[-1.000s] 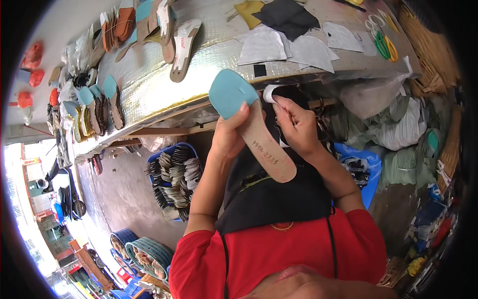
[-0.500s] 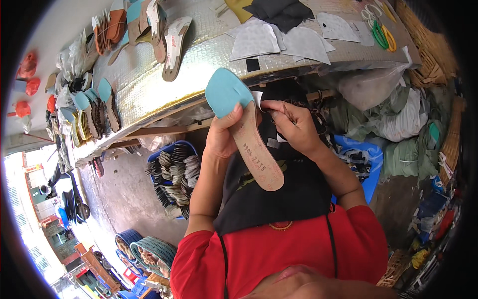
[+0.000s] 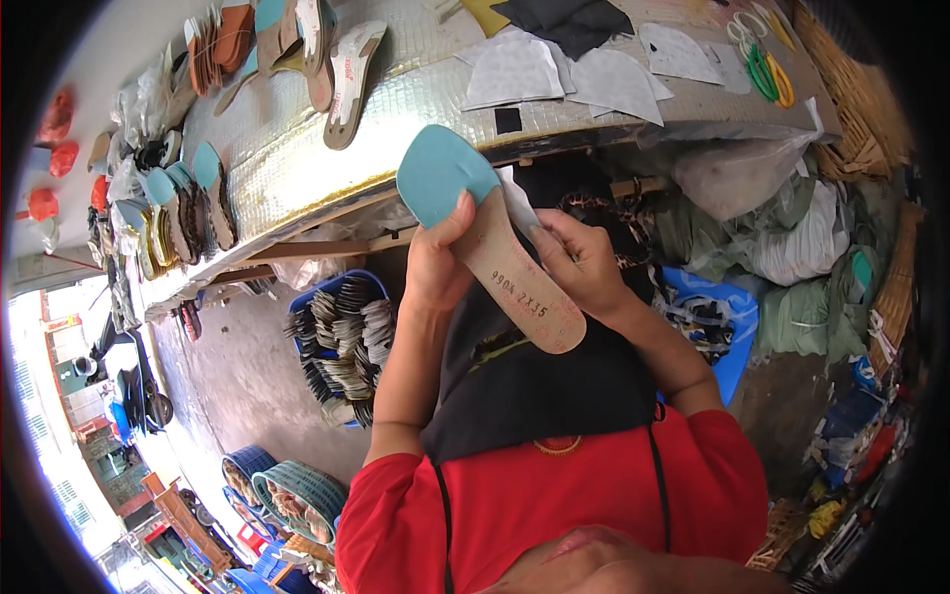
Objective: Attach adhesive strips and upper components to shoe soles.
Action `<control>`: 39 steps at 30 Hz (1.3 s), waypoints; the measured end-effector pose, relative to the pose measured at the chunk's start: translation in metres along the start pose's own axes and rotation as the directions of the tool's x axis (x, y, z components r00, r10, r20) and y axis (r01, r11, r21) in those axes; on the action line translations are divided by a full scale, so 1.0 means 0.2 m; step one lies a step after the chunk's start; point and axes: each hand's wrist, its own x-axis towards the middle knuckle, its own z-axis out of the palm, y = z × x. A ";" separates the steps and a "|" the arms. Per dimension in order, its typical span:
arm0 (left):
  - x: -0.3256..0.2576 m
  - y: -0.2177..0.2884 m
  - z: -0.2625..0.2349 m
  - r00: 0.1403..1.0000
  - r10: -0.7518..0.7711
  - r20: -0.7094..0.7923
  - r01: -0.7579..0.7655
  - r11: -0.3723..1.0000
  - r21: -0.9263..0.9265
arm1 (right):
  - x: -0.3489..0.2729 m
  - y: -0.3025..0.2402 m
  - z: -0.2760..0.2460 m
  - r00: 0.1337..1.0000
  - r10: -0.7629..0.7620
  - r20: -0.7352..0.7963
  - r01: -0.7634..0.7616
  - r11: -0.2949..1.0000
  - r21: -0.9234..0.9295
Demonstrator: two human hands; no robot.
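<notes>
In front of my black apron, my left hand grips a shoe insole, thumb on its face and fingers behind. The toe end is light blue; the tan heel end bears stamped marks and points down to the right. Along the insole's right edge a thin white piece sticks out, partly hidden behind it. My right hand has its fingers closed on the lower end of that white piece, close to the insole's edge. Leopard-print material shows just beyond the right hand.
Across the far side runs a foil-covered workbench with insoles, pale cut pieces, black cloth and green-and-yellow scissors. Below stand a blue crate of stacked pieces, a blue bin and baskets.
The insole has shifted slightly up and tilted, its heel end swinging right and up. My right hand has moved down along the edge; more of the white piece shows, lying closer against the insole.
</notes>
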 end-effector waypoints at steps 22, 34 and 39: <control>-0.01 0.01 0.05 0.993 0.010 0.115 -0.049 0.937 0.346 | -0.01 0.01 -0.10 0.955 0.071 0.288 -0.117 0.982 0.145; -0.05 -0.07 0.07 0.997 0.072 0.009 -0.072 0.987 0.142 | -0.05 0.09 -0.03 0.960 -0.263 0.092 0.276 0.847 -0.455; -0.04 -0.12 0.03 0.999 0.046 0.007 -0.047 0.992 0.120 | -0.07 0.09 -0.15 0.942 -0.100 0.319 0.206 0.926 -0.317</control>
